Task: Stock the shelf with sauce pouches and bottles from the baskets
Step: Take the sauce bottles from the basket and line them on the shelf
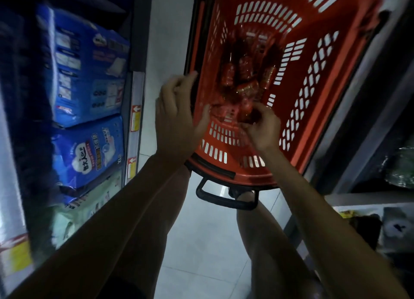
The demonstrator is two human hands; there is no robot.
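Pouches, the red sauce pouches (244, 74), lie heaped in the bottom of the red basket (324, 119), which stands on the pale tiled floor (201, 242) between your legs and the shelving. Your right grip (262, 128) is down inside the near end of the basket, its fingers curled and clamped on one red pouch (245, 111) at the edge of the heap; motion blur hides the pouch's shape. Your left grip (177, 117) hovers at the basket's left rim with its fingers apart and loosely bent, holding nothing; whether the fingertips touch the rim you cannot tell. The basket's black handle (224, 200) hangs off the near end, just in front of your knee. To your left, blue packs (89, 63) stand stacked on a shelf (125, 124) whose front edge carries a price strip (135, 119).
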